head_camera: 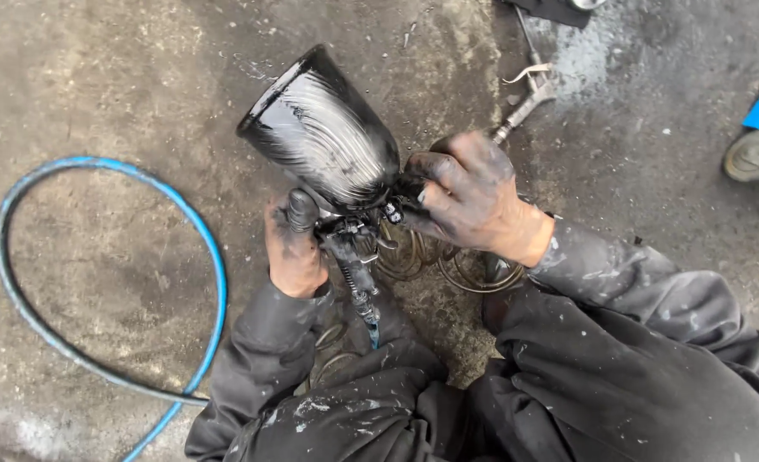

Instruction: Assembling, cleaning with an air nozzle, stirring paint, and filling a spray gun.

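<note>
Left grip: I have my left hand (294,248) closed around the body and handle of the spray gun (354,248). The fingers are curled tight, and the thumb (301,208) stands upright against the base of the cup.

Right grip: I have my right hand (474,195) clamped on the gun from the other side. The fingers (435,167) are bent and press where the cup meets the gun body. I cannot tell which small part sits under the fingertips.

Spray gun position: I hold it at the centre of the view, between both hands, above the concrete floor (123,85). The handle points down toward my lap.

Paint cup: The black paint cup (324,133) sits on top of the gun, tilted up and to the left. It is coated in glossy black with pale streaks. Its wide end is covered, so I cannot see any contents.

Hose: The blue air hose (217,282) lies in a wide loop on the floor to the left. A short blue length shows at the bottom of the handle.

Hands and sleeves: Both hands are smeared black. My dark sleeves (636,291) carry pale specks.

Surroundings: Wire rings (474,274) lie on the floor under the right wrist. A metal tool (529,90) lies beyond the right hand. A shoe (756,154) shows at the right edge.
</note>
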